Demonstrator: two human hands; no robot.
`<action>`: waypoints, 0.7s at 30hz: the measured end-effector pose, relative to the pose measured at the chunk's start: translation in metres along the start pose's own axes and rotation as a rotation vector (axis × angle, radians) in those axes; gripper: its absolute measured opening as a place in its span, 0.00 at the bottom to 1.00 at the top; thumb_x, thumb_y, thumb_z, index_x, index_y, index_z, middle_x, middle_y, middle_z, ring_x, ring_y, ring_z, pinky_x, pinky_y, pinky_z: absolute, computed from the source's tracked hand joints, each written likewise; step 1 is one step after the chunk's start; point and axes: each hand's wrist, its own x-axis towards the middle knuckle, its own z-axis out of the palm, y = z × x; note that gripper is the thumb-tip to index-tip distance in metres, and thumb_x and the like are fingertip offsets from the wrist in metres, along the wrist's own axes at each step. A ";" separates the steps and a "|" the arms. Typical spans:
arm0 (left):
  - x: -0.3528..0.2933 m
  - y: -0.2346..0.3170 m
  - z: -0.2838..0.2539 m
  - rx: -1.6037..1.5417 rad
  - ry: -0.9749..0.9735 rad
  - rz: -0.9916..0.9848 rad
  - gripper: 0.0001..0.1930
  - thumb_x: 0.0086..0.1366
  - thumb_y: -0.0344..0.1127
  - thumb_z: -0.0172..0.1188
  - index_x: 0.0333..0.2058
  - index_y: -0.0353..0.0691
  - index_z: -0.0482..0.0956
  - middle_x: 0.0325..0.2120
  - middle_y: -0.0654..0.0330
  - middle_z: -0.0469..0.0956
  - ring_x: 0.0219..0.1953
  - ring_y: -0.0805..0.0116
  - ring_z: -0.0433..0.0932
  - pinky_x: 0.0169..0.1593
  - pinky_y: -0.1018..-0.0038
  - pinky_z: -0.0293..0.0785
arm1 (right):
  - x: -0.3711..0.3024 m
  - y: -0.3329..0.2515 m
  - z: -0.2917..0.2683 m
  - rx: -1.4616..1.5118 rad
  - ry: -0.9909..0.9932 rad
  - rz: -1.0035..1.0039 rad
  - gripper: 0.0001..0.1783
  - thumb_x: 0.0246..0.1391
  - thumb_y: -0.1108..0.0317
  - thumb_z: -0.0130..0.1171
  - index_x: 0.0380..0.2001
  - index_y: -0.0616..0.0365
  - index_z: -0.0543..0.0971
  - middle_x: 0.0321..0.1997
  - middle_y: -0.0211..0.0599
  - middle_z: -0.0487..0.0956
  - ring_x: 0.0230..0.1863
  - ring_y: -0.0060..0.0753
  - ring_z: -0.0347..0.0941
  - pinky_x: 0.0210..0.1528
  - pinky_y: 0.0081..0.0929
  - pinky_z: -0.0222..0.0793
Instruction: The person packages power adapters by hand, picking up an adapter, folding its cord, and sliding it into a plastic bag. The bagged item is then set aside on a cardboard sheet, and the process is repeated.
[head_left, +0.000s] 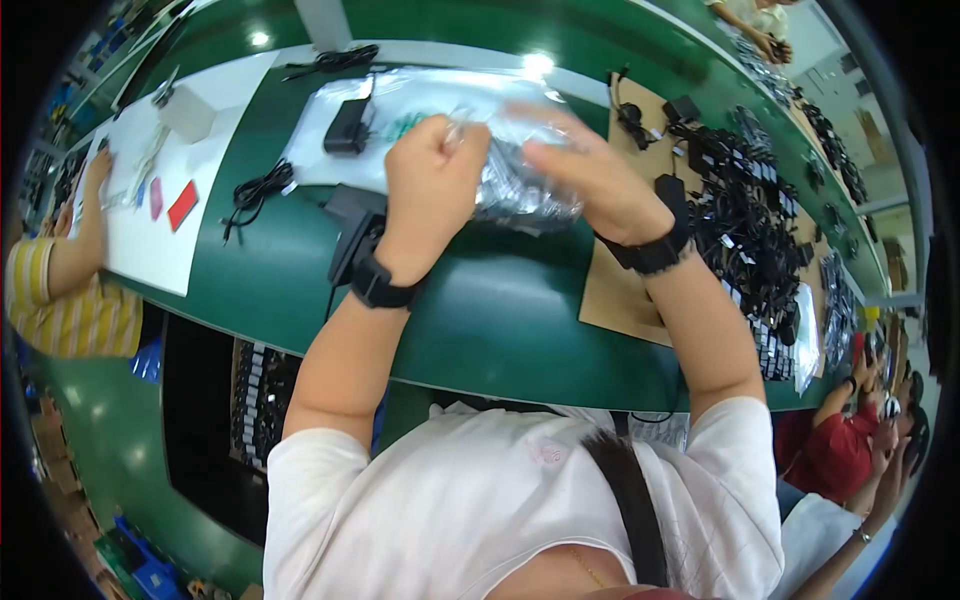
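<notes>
Both my left hand (437,160) and right hand (585,170) grip a clear bag (520,185) above the green tabletop (500,310), cable apparently inside; sealing looks unfinished, and a pile of cables (745,225) remains.

I have a single view, from the head camera, the left one of the worn pair. It looks steeply down from above the person's chest, facing forward across the green table (500,320), whose far edge curves near the top of the frame. The fisheye bends straight lines toward the dark rim. It sits close: the left hand (435,170) and right hand (590,175) fill the centre, forearms rising from the lower edge. No second view overlaps it.
</notes>
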 end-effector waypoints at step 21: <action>0.012 -0.005 -0.022 -0.163 0.235 -0.070 0.07 0.58 0.29 0.57 0.30 0.36 0.68 0.22 0.65 0.70 0.23 0.83 0.67 0.27 0.86 0.63 | 0.201 0.006 -0.308 -1.634 0.365 0.243 0.28 0.50 0.51 0.52 0.53 0.51 0.67 0.52 0.49 0.69 0.50 0.50 0.67 0.54 0.39 0.61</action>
